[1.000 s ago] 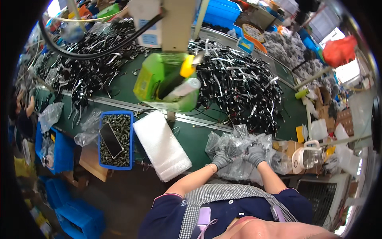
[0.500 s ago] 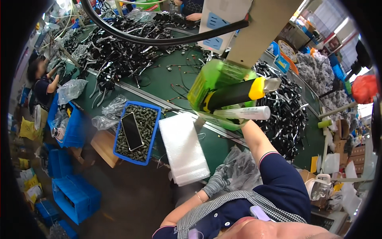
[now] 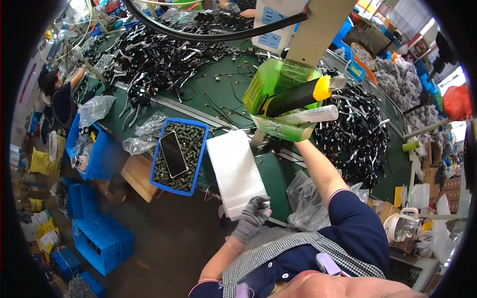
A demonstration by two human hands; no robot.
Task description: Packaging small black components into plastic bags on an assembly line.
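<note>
My left hand [image 3: 252, 217], in a grey glove, is over the lower right corner of a stack of white bubble-wrap sheets [image 3: 237, 171]. Its fingers are bent and close together; whether something small is between them is hidden. My right forearm [image 3: 319, 166] reaches up behind a green translucent holder [image 3: 268, 84] beside the post, and my right hand is hidden there. In the holder stand a black and yellow utility knife [image 3: 293, 99] and a white marker-like tube [image 3: 315, 114]. Crumpled clear plastic bags [image 3: 304, 201] lie between my arms.
Left of the stack, a blue tray [image 3: 198, 171] of small dark parts carries a phone [image 3: 173, 154]. Black cable piles [image 3: 161, 59] cover the far green table [image 3: 211, 92], with another pile [image 3: 350, 134] at right. Blue crates [image 3: 102, 243] stand lower left. A co-worker [image 3: 60, 97] is far left.
My left hand has moved up and left, from the clear plastic bag to the corner of the bubble-wrap stack. The view has shifted slightly. My right hand stays behind the holder.
</note>
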